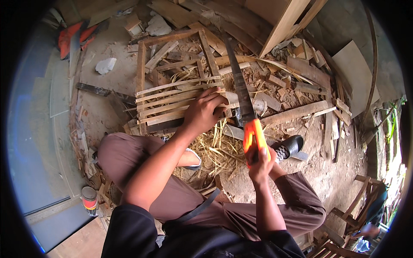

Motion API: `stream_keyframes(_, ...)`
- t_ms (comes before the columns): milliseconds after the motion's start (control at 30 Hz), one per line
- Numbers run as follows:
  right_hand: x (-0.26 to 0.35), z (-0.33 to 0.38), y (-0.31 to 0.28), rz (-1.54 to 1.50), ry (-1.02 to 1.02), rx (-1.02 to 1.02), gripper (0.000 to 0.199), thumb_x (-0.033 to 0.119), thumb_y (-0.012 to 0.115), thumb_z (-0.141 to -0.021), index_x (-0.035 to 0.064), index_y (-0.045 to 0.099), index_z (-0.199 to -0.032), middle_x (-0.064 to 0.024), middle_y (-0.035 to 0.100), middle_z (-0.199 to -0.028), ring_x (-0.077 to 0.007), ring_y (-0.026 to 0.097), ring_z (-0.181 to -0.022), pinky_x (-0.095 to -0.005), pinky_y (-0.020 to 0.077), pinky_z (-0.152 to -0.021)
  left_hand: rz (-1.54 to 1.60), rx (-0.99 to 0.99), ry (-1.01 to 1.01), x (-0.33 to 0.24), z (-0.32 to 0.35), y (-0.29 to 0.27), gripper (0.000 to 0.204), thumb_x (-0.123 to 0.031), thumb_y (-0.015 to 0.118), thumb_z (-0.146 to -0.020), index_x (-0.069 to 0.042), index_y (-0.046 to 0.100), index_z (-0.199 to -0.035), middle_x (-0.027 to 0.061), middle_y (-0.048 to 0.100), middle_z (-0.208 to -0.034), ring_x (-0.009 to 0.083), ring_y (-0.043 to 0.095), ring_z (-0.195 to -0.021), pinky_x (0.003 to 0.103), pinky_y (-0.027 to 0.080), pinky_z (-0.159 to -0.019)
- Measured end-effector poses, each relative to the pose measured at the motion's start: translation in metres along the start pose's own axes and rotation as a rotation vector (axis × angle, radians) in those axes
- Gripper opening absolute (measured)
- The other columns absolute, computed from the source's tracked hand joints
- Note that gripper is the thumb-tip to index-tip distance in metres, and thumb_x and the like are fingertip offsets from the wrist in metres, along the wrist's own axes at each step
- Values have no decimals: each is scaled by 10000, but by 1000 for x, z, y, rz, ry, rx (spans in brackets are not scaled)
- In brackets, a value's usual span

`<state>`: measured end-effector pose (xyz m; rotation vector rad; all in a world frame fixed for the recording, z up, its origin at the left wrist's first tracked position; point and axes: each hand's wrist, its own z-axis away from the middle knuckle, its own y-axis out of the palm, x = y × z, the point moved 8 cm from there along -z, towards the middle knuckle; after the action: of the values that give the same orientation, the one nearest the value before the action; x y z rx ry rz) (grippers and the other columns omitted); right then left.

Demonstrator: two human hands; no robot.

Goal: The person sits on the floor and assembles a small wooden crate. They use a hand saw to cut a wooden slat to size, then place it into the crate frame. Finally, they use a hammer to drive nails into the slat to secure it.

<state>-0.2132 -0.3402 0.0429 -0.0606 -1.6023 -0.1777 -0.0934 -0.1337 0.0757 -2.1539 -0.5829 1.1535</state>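
My right hand (260, 163) is closed round the orange handle of a handsaw (241, 81). Its long dark blade points up and away from me, just right of a wooden frame (141, 69). Several thin pale wooden slats (165, 103) lie side by side across the near part of that frame. My left hand (206, 109) rests at their right ends, fingers bent over them and thumb on the near side; the fingertips are partly hidden. From this view I cannot tell whether the blade touches any wood.
Wood offcuts (279, 81) and shavings (219, 146) litter the ground around the frame. A long plank (297, 114) lies to the right, and boards (284, 28) lean at the back. A tin can (89, 198) stands at my left, and a white lump (105, 66) lies at far left.
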Motion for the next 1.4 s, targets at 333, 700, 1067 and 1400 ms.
stream_keyframes(333,-16,-29,17,17,16,32,673,578,516,-1069,28,527,-681,-2,469,-560,-103,426,-491,-284,290,-468,-7,-11,26,1,-1,-2,151,-63,796,-855,-76,699,-971,92,729,-1012,341,676,-1132,458,583,-868)
stream_keyframes(700,-31,109,-46,61,30,-31,653,561,500,-1056,30,560,-682,-13,502,-589,-115,446,-525,-312,320,-499,-64,101,-46,1,-4,9,150,-72,781,-874,-122,705,-993,37,758,-1097,289,670,-1238,422,587,-940)
stream_keyframes(1067,20,159,-83,389,-35,-170,716,595,423,-1047,26,609,-655,-39,576,-563,-170,485,-442,-329,319,-450,-62,39,-37,4,2,5,175,-54,794,-866,-107,766,-1031,77,747,-1144,318,630,-1304,456,546,-1025)
stream_keyframes(1400,1,22,-6,178,-28,20,612,494,522,-1049,-21,569,-723,2,466,-530,-105,424,-463,-318,286,-461,-62,-2,42,-5,-1,1,189,-32,800,-835,-94,810,-1013,63,698,-996,316,658,-1137,441,565,-931)
